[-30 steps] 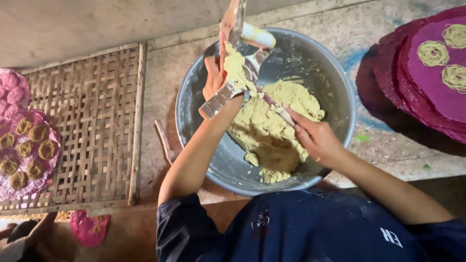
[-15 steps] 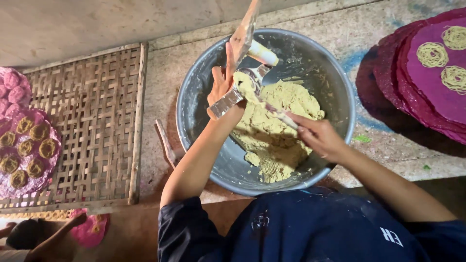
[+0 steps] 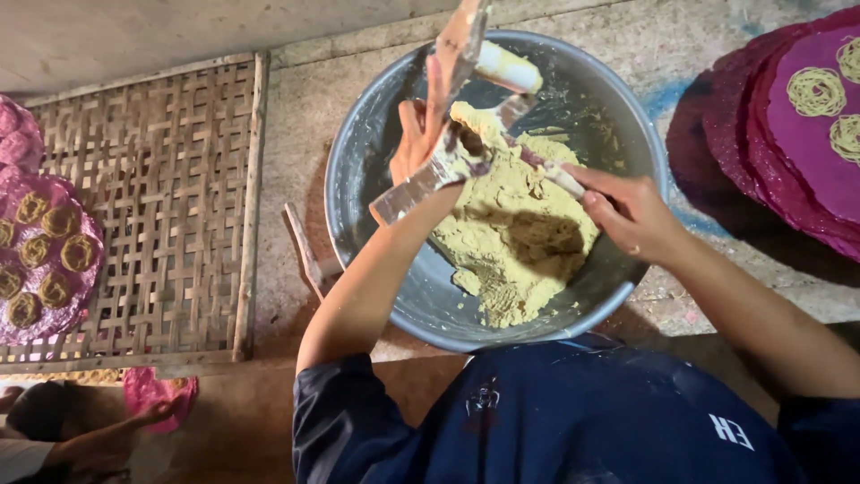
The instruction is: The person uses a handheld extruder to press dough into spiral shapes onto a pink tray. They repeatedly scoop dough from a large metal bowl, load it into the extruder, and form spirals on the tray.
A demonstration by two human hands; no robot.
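Our left hand (image 3: 421,148) is clamped on the press (image 3: 448,161), our right hand (image 3: 632,215) on a spoon (image 3: 551,172); dough (image 3: 515,233) may fall beside the bowl (image 3: 376,152).

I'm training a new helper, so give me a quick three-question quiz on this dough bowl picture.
1. True or false: the metal bowl holds yellowish dough.
2. Which hand holds the wooden press? A left, B right.
3. What lies left of the bowl on the floor?

Key: 1 true. 2 A; the left hand holds it, while the right hand works a thin tool into it. 3 A woven bamboo mat.
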